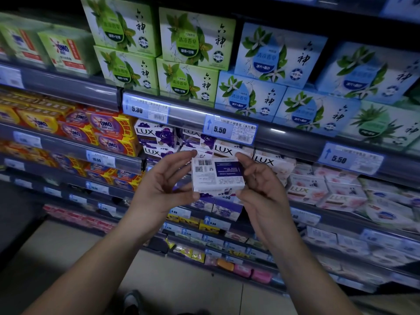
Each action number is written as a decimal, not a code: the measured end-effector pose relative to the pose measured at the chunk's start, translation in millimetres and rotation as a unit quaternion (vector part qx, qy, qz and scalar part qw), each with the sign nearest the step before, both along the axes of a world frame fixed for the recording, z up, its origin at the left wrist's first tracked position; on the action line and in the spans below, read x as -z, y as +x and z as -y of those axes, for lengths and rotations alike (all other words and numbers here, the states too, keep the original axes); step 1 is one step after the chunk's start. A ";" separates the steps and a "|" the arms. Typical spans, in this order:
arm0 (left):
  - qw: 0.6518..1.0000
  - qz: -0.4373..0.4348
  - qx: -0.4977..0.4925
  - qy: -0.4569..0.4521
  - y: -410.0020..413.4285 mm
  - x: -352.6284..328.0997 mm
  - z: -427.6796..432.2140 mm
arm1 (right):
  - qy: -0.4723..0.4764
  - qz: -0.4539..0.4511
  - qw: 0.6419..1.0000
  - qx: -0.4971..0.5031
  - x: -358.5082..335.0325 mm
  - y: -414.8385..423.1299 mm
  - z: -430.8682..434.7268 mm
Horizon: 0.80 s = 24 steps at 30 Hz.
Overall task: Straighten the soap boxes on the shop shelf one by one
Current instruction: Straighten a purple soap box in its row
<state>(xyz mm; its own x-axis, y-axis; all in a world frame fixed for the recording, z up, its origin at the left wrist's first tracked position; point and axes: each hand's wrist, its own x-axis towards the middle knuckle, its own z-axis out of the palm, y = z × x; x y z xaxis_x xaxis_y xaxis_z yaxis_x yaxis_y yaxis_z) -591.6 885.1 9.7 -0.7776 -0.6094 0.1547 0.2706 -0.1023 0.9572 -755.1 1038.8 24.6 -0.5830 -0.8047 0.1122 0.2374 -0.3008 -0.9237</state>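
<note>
My left hand [168,185] and right hand [256,183] pinch the purple soap box [218,177] by its short ends, just off the shelf's front edge [284,135]; light, stiff card, crushable, so I grip near corners

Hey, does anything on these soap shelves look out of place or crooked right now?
One white-and-purple soap box is off the shelf, held between the left hand and right hand, its barcode side facing the camera. The purple Lux boxes behind sit unevenly, some angled.
</note>
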 end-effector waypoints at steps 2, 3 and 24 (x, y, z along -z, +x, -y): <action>1.000 -0.006 0.002 0.020 -0.5 0.3 2.3 | -0.001 -0.003 1.000 0.001 0.4 0.2 2.2; 1.000 0.000 -0.004 0.020 0.5 0.2 4.0 | 0.006 -0.006 1.000 0.006 1.2 -0.4 3.2; 0.966 0.138 -0.211 -0.057 2.7 5.7 31.6 | 0.126 -0.086 0.987 0.046 14.8 29.0 37.8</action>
<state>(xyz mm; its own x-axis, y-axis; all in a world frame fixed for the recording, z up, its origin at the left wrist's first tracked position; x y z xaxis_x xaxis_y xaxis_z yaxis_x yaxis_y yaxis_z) -588.9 853.5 4.0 -0.4851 -0.8723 0.0616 -0.0010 0.0710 0.9975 -726.1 1001.0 9.9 -0.6451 -0.7639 0.0182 0.0529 -0.0684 -0.9963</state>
